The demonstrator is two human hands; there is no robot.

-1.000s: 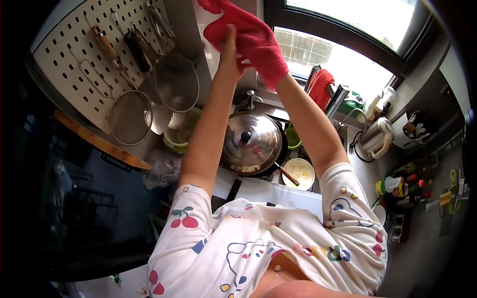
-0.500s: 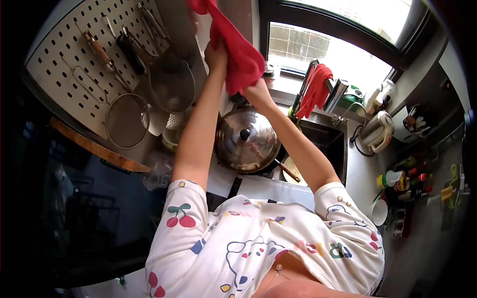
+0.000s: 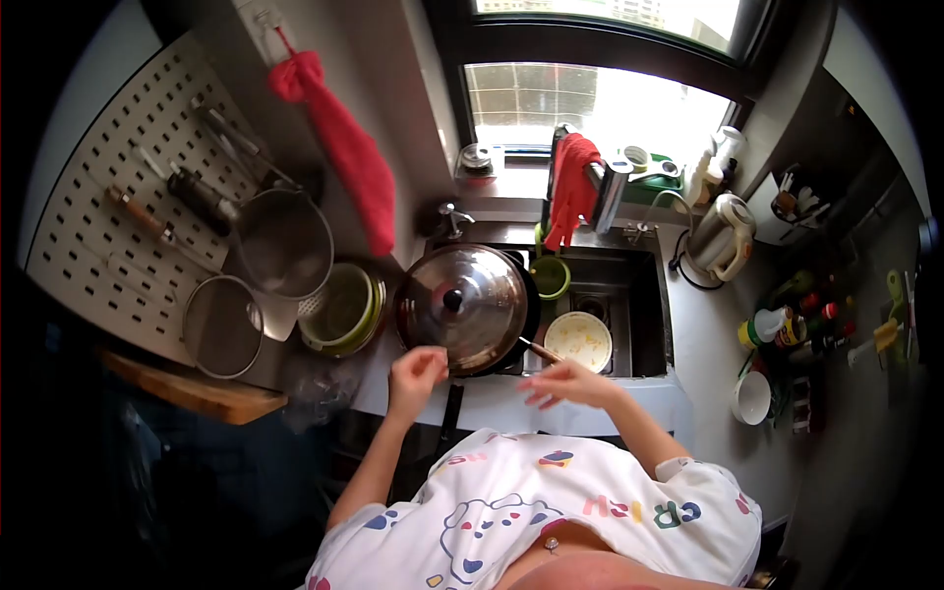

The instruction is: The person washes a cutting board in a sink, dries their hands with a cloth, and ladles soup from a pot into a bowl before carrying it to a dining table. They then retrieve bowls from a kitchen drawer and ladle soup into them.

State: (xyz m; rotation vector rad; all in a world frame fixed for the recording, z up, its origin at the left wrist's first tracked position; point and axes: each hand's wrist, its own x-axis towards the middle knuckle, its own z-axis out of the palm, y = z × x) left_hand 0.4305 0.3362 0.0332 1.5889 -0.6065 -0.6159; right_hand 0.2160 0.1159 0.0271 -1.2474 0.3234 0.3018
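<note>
My left hand [image 3: 418, 382] is just in front of the domed steel lid [image 3: 472, 310], its fingers curled together with nothing visible in them. The lid covers a dark pan, whose wooden-gripped handle [image 3: 538, 349] points toward the sink. Near that handle is my right hand [image 3: 568, 384], fingers stretched apart and holding nothing. A red towel [image 3: 349, 157] hangs from a wall hook at upper left, away from both hands.
The sink [image 3: 639, 324] holds a white bowl [image 3: 578, 342] with residue and a green strainer [image 3: 551, 278]. Red gloves [image 3: 572, 192] drape over a rack by the window. At left are stacked green basins [image 3: 339, 305] and a pegboard [image 3: 93, 187]; a kettle [image 3: 723, 239] stands right.
Both hands have let go of the red towel, which now hangs from the wall hook. They have come down toward me, to the front of the covered pan.
</note>
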